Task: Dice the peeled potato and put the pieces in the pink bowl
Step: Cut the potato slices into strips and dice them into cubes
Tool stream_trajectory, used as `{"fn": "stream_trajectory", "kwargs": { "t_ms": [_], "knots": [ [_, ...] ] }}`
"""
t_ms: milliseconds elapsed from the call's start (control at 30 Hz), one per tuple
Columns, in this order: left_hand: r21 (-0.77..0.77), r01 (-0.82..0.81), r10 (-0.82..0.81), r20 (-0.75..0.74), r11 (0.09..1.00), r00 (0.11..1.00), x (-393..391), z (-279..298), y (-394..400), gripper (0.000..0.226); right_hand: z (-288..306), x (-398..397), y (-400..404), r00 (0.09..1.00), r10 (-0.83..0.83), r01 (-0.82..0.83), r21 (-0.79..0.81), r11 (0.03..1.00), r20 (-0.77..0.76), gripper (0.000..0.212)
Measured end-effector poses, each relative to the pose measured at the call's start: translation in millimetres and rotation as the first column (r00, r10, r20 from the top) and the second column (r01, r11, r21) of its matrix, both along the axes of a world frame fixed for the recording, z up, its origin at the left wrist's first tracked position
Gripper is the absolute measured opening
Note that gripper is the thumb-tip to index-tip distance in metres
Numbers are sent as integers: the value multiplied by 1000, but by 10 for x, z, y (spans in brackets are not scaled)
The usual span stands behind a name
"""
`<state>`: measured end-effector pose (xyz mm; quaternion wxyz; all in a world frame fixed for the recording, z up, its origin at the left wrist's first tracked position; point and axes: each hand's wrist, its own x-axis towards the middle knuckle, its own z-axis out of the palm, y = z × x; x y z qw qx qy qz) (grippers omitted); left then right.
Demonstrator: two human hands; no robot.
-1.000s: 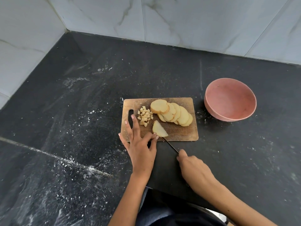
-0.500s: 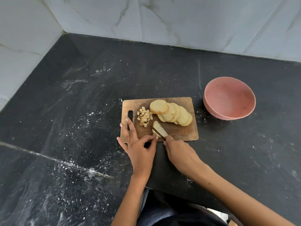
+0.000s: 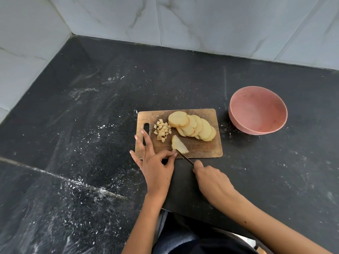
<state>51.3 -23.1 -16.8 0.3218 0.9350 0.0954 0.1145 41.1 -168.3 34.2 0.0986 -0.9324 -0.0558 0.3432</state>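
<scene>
left hand (image 3: 157,167) pinches potato slice (image 3: 178,146) | right hand (image 3: 211,178) grips knife (image 3: 184,157); handle hidden | pink bowl (image 3: 236,121) holds nothing

No text, label, brand, number or sign can be read anywhere in the head view.

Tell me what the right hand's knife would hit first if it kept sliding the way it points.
The right hand aims the knife up-left; it would likely meet the potato slice first, with the left hand pinching beside it.
</scene>
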Motion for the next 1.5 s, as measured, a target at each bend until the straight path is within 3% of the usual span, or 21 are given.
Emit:
{"fn": "stream_trajectory", "kwargs": {
  "t_ms": [200,400,500,600,700,800,867,967,1133,1367,1500],
  "knots": [
    [176,106,-115,41,979,993,50,69,41,15,57,-39,-30,999,17,-17,-14,1000,-29,28],
    [220,141,-160,70,965,985,51,57,8,19,33,-80,-88,999,-35,37,43,998,-37,4],
    [215,176,-193,61,961,979,60,46,15,15,42,-70,-193,990,-111,122,139,983,-85,16],
    [234,291,-310,49,928,950,94,66,68,10,92,-10,-352,933,-226,319,352,880,-279,28],
    [221,486,-506,43,846,862,226,124,184,12,131,37,-505,909,-315,408,415,814,-274,30],
    [255,695,-700,-86,672,709,435,222,299,31,117,58,-604,915,-376,402,413,817,-148,30],
    [267,773,-764,-161,576,625,544,258,362,30,94,54,-637,903,-409,425,430,797,-135,31],
    [195,815,-793,-193,546,578,607,220,404,26,75,31,-620,889,-430,452,464,762,-160,31],
    [187,792,-740,-286,581,609,604,104,328,29,49,0,-560,898,-411,433,465,772,-154,30],
    [386,548,-514,-196,742,835,221,182,96,23,82,61,-486,935,-355,322,422,847,-1,31],
    [333,420,-396,-140,845,908,115,226,-27,19,89,59,-342,944,-315,252,408,877,94,29]
  ]
}}
